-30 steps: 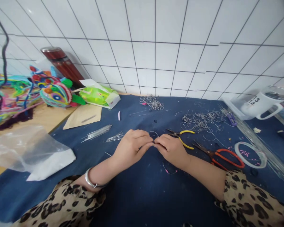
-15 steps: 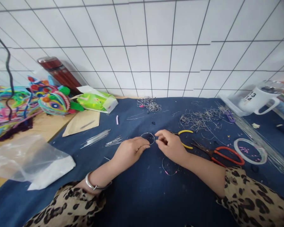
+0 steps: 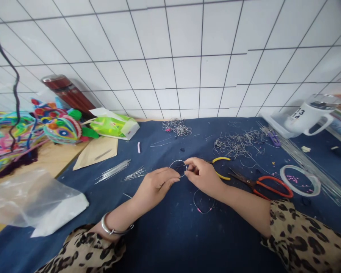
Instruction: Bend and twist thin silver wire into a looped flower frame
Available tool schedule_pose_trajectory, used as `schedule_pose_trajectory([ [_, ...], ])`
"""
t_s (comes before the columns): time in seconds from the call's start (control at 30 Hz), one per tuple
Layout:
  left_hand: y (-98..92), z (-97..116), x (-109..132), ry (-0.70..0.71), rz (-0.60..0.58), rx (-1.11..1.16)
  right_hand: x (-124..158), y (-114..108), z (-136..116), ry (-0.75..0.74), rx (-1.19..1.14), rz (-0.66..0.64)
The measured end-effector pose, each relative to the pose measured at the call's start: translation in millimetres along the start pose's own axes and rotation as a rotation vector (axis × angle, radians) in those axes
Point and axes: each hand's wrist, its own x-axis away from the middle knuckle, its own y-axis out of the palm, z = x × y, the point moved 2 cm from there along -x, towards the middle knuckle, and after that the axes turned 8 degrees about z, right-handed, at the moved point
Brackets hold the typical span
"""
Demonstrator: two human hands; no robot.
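Observation:
A thin silvery wire ring [image 3: 178,160] is held above the blue cloth. My left hand [image 3: 162,182] pinches its left and lower side between thumb and fingers. On the opposite side, my right hand [image 3: 200,173] has thumb and fingertips closed on the ring's right edge. Just below the right hand lies a second wire ring with pink beads [image 3: 199,210], flat on the cloth. Pliers with yellow handles [image 3: 223,159] rest beyond the right wrist, their jaws hidden by the hand.
Red-handled scissors [image 3: 274,185] and a clear round dish [image 3: 315,188] with pink beads lie at right. Tangled wire [image 3: 238,144] sits behind. Straight wire pieces [image 3: 113,171] lie left, near a plastic bag [image 3: 39,193]. A white mug [image 3: 312,118] stands at back right.
My right hand has come in to the ring and closed its fingertips on the right edge. The left hand keeps its pinch. The whole view has shifted slightly.

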Motion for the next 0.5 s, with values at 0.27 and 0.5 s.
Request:
schedule_pose_trajectory([
  [0.27, -0.6, -4.3, -1.4, 0.065, -0.023, -0.007, -2.5, -3.0, 0.6, 0.028, -0.201, -0.043],
  [0.5, -1.1, -7.6, -1.7, 0.085, -0.035, -0.017, -1.9, -4.9, -3.5, 0.043, -0.280, -0.056],
])
